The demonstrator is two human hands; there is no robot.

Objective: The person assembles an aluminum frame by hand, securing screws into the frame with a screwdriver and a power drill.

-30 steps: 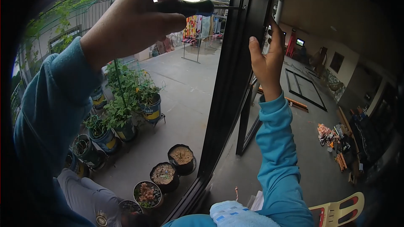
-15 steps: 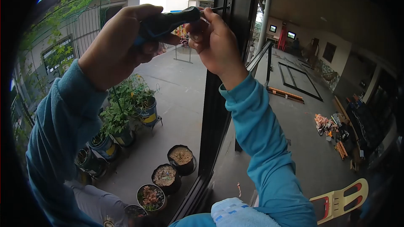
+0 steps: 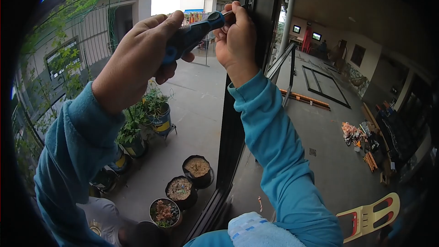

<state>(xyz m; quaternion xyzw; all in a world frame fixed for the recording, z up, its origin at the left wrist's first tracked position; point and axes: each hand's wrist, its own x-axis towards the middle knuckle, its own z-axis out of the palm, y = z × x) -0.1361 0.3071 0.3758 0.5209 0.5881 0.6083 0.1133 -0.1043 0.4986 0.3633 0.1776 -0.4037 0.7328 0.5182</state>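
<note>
A blue and black screwdriver [image 3: 194,33] slants up to the right, its handle wrapped in the fingers of my left hand [image 3: 144,50]. My right hand [image 3: 238,36] is closed around the metal shaft, with the fingertips close to a dark upright metal frame [image 3: 228,146]. The shaft's tip is hidden behind my right fingers, right at the frame's face. Both arms are raised in teal sleeves. A light blue towel [image 3: 265,233] lies near the bottom of the view.
Potted plants [image 3: 160,119] and several soil-filled pots [image 3: 197,167] stand left of the frame. A person in grey clothing [image 3: 107,215] is low at the left. Rightward are a yellow plastic chair [image 3: 366,217], metal frames on the floor [image 3: 324,87] and piled materials [image 3: 354,137].
My left hand has shifted right and lower, tilting the screwdriver more steeply. My right hand has moved slightly up along the shaft toward the frame. The person below has moved right.
</note>
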